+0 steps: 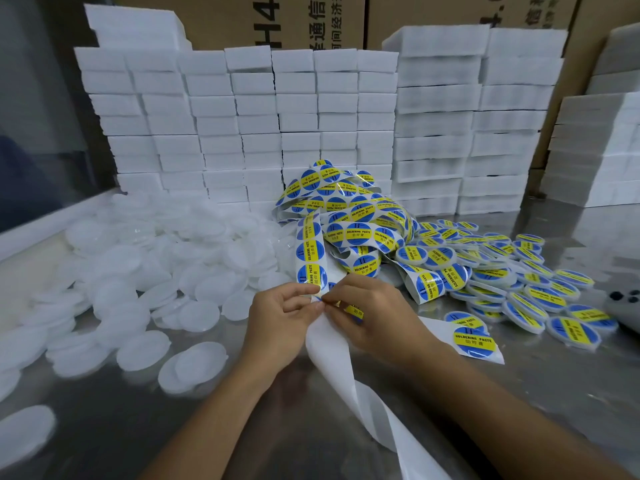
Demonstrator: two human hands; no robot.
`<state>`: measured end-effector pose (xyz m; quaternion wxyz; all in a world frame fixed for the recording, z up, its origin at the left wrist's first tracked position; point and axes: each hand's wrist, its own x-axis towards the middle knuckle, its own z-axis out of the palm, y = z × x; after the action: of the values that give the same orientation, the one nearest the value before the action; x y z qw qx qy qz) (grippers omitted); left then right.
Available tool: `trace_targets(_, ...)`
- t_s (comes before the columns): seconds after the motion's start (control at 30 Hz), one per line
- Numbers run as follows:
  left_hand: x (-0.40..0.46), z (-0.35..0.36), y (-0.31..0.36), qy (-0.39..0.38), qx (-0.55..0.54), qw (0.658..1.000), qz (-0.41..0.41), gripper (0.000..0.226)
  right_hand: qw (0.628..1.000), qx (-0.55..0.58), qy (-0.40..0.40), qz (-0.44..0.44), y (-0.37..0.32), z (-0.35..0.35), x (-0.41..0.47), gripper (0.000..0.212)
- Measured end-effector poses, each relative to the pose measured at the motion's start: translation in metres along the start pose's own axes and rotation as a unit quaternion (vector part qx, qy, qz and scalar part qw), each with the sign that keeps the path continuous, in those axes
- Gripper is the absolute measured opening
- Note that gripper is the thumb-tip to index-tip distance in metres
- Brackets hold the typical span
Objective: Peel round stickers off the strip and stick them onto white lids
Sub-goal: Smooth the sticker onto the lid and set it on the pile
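A long white strip [310,252] of round blue and yellow stickers runs from a tangled heap [349,209] down to my hands. My left hand [280,323] pinches the strip just below a sticker. My right hand [374,313] pinches a round sticker [353,311], partly hidden under its fingers, right at the strip's edge. The bare backing paper [336,362] trails down toward me. Plain white lids [194,362] lie scattered over the left of the steel table. Lids with stickers on them [526,299] are piled to the right.
Stacks of white foam blocks [263,116] line the back, with cardboard boxes [311,19] behind them. A grey device [627,306] lies at the right edge. A short strip piece with two stickers [474,337] rests near my right wrist.
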<state>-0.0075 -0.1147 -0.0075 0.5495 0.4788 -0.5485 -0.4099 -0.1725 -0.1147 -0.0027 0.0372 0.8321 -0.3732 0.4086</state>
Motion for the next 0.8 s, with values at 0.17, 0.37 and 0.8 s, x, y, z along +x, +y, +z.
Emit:
trace_targets(0.17,0.000,0.000,-0.002,-0.003,0.020,1.000,0.017,0.021,1.000,0.002,-0.013,0.019,0.001,0.001,0.000,0.009)
trace_targets(0.37,0.000,0.000,-0.003,0.002,0.077,0.996,0.043,0.031,0.960,0.168,0.054,0.216,0.004,0.004,0.002,0.007)
trace_targets(0.8,0.002,-0.003,-0.013,0.048,0.224,0.967,0.109,0.028,0.635,0.660,0.108,0.386,-0.004,-0.004,0.013,0.007)
